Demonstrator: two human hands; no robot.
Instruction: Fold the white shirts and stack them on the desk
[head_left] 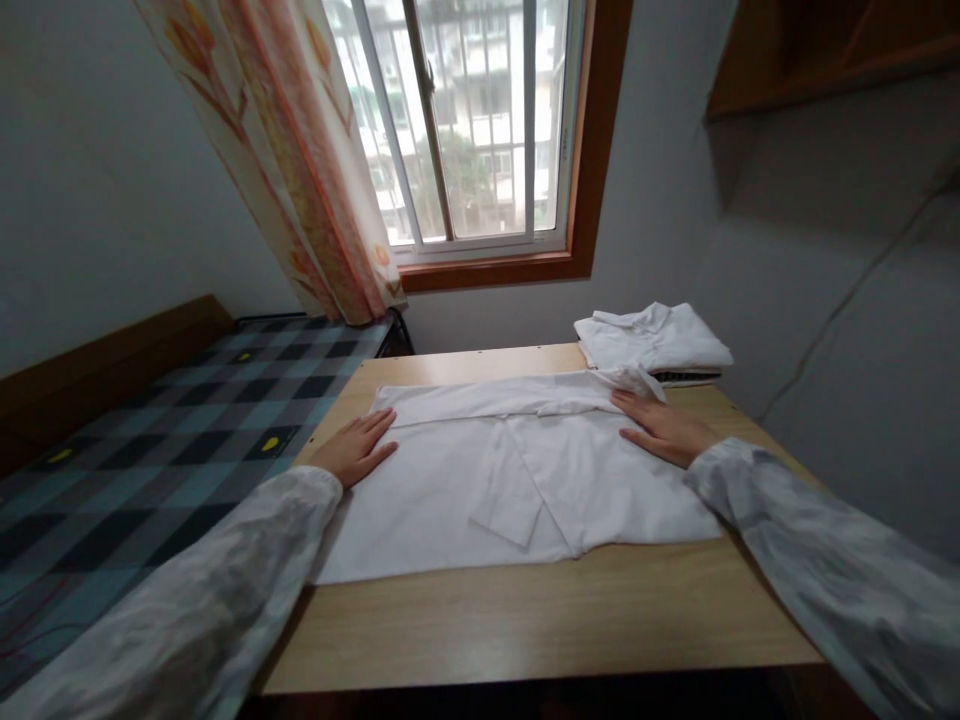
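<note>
A white shirt (450,480) lies spread across the wooden table (555,620), with a folded strip along its far edge and a sleeve laid diagonally over its middle. My left hand (355,447) rests flat on the shirt's left edge, fingers spread. On the right side, my right hand (660,425) lies on the cloth near the far right corner, its fingers extended and apart. Just beyond that corner sits a stack of folded white clothes (660,338), with a dark layer near its bottom.
A bed with a checked sheet (187,430) stands left of the table. Behind are a window (480,130) and a flowered curtain (300,170). A wooden shelf (832,60) hangs at the upper right, and a cable (840,310) runs down the right wall.
</note>
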